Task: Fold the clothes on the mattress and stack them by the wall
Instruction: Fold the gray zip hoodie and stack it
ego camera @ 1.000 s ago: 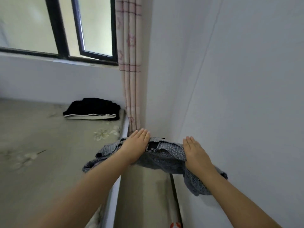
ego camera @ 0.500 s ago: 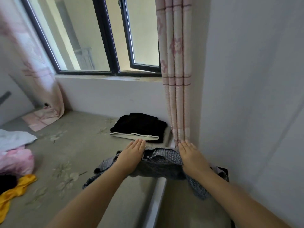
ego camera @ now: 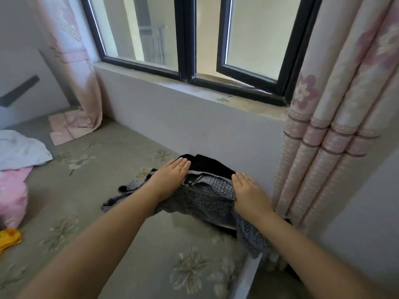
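Note:
A folded grey knit garment [ego camera: 203, 197] hangs across both my hands above the mattress [ego camera: 121, 212]. My left hand [ego camera: 170, 175] lies flat on its left end, fingers straight and together. My right hand [ego camera: 248, 188] lies flat on its right end, with a loose grey tail drooping below my wrist. Just beyond the garment, a folded black garment [ego camera: 207, 164] lies on the mattress against the wall [ego camera: 194, 126] under the window. Whether my thumbs are under the cloth is hidden.
A pink striped curtain [ego camera: 336, 134] hangs at the right, close to my right hand. At the left lie a white cloth [ego camera: 19, 147], a pink garment [ego camera: 10, 195] and a yellow one [ego camera: 8, 238]. The mattress edge [ego camera: 248, 275] runs at lower right.
Both hands have carried the grey garment from the gap by the right wall over the mattress, up to the black folded garment. My view has swung left toward the window.

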Available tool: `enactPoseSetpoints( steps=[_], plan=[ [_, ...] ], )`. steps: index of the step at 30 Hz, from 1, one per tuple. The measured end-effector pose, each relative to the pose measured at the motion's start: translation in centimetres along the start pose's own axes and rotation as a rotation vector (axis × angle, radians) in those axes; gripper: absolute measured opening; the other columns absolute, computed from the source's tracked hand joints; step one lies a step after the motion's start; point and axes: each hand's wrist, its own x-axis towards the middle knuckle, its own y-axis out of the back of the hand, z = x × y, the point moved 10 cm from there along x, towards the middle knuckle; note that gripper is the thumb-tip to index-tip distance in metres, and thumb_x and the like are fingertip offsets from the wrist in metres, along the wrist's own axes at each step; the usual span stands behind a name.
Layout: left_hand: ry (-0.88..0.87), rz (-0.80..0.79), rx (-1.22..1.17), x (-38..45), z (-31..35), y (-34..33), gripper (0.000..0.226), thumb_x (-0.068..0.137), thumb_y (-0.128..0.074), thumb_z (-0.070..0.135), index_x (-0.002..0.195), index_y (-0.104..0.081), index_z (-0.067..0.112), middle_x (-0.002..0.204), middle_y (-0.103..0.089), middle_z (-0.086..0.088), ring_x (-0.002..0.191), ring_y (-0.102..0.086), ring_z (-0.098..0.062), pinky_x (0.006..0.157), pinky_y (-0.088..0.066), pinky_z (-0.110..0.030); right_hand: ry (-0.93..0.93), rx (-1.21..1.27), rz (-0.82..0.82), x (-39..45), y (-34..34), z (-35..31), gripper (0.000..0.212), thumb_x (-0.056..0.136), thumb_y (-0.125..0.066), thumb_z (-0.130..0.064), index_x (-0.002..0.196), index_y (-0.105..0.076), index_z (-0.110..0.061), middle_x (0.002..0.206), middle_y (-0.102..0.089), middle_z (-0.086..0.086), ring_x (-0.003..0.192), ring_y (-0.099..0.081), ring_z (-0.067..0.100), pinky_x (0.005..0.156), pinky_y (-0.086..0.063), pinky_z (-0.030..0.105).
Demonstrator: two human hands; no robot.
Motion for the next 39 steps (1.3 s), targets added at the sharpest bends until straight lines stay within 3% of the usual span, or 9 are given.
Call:
enactPoseSetpoints(
  steps=[3, 7, 11, 14, 17, 23, 30, 35, 39],
  plan=[
    [0.026, 0.030, -0.001, 7.5, -4.8, 0.5, 0.059, 0.095, -0.025, 0.001, 0.143, 0.009, 0.001, 0.154, 0.004, -0.015, 0.143, 0.001, -0.023, 0.114, 0.005, -0.030, 0.001, -0.021, 0.105, 7.4, 2.9, 1.8, 0.064, 0.083, -0.048, 0.001, 0.141, -0.020, 0.006, 0.148, -0.022, 0.025, 0.138, -0.026, 0.030, 0.115, -0.017, 0.034],
    [-0.059, 0.338, -0.112, 14.8, -7.7, 2.1, 0.052, 0.081, -0.033, -0.009, 0.133, -0.031, -0.013, 0.136, -0.038, -0.032, 0.126, -0.040, -0.045, 0.107, -0.028, -0.049, 0.064, -0.083, 0.414, 14.1, 5.0, 3.2, 0.063, 0.035, -0.075, 0.012, 0.097, -0.066, 0.013, 0.096, -0.068, 0.028, 0.082, -0.068, 0.039, 0.065, -0.054, 0.049],
    [0.210, 0.022, -0.238, 18.6, -10.5, -9.3, 0.059, 0.093, -0.025, 0.001, 0.146, 0.002, 0.008, 0.155, 0.002, -0.012, 0.143, 0.002, -0.026, 0.114, 0.005, -0.036, 0.169, -0.028, 0.304, 18.4, -4.6, 1.6, 0.061, 0.043, -0.081, 0.001, 0.102, -0.067, 0.007, 0.103, -0.067, 0.023, 0.089, -0.068, 0.037, 0.070, -0.057, 0.046],
    [0.284, -0.311, -0.368, 17.4, -7.0, -20.8, 0.070, 0.093, -0.038, -0.001, 0.145, 0.010, 0.006, 0.155, 0.010, -0.010, 0.142, 0.010, -0.025, 0.115, 0.001, -0.036, 0.155, -0.052, -0.221, 19.2, -18.2, 1.5, 0.071, 0.082, -0.063, -0.026, 0.141, -0.031, -0.003, 0.149, -0.028, 0.017, 0.137, -0.029, 0.031, 0.110, -0.026, 0.048],
    [0.204, -0.474, -0.524, 17.0, -0.7, -28.0, 0.063, 0.098, -0.033, 0.011, 0.145, 0.009, 0.008, 0.155, 0.011, -0.008, 0.142, 0.012, -0.022, 0.115, 0.002, -0.035, 0.037, -0.065, -0.595, 17.7, -29.7, 5.5, 0.077, 0.090, -0.031, -0.060, 0.148, 0.004, -0.024, 0.154, 0.019, -0.001, 0.141, 0.019, 0.027, 0.107, 0.011, 0.060],
    [0.224, -0.505, -0.592, 17.9, 4.7, -34.9, 0.067, 0.099, -0.028, 0.037, 0.144, 0.013, 0.009, 0.153, 0.020, -0.009, 0.140, 0.018, -0.023, 0.114, 0.006, -0.035, 0.122, -0.092, -0.511, 16.9, -37.5, 8.7, 0.071, 0.088, -0.015, -0.066, 0.142, 0.015, -0.033, 0.123, 0.055, -0.010, 0.115, 0.054, 0.024, 0.093, 0.035, 0.055],
    [0.296, -0.506, -0.521, 17.7, 5.3, -35.6, 0.064, 0.100, -0.022, 0.037, 0.144, 0.015, 0.009, 0.153, 0.020, -0.008, 0.141, 0.018, -0.022, 0.114, 0.006, -0.036, 0.132, -0.112, -0.533, 17.0, -39.1, 8.7, 0.070, 0.090, -0.016, -0.063, 0.134, 0.027, -0.030, 0.126, 0.052, -0.004, 0.132, 0.036, 0.033, 0.100, 0.024, 0.061],
    [0.462, -0.449, -0.522, 12.5, 4.1, -31.1, 0.057, 0.100, -0.022, 0.034, 0.147, 0.000, 0.009, 0.155, 0.006, -0.009, 0.142, 0.012, -0.023, 0.114, 0.008, -0.041, 0.119, -0.164, -0.546, 16.9, -34.9, 6.3, 0.068, 0.094, -0.020, -0.056, 0.147, 0.005, -0.021, 0.154, 0.019, 0.006, 0.139, 0.017, 0.038, 0.110, 0.005, 0.059],
    [0.684, -0.432, -0.515, 2.5, 0.6, -27.1, 0.051, 0.099, -0.029, 0.017, 0.146, -0.011, 0.010, 0.156, -0.001, -0.009, 0.143, 0.007, -0.024, 0.114, 0.005, -0.041, 0.407, -0.047, -0.473, 15.8, -29.3, -3.0, 0.057, 0.097, -0.031, -0.039, 0.147, -0.008, -0.023, 0.156, 0.006, 0.002, 0.142, 0.008, 0.031, 0.114, -0.002, 0.050]
  ],
)
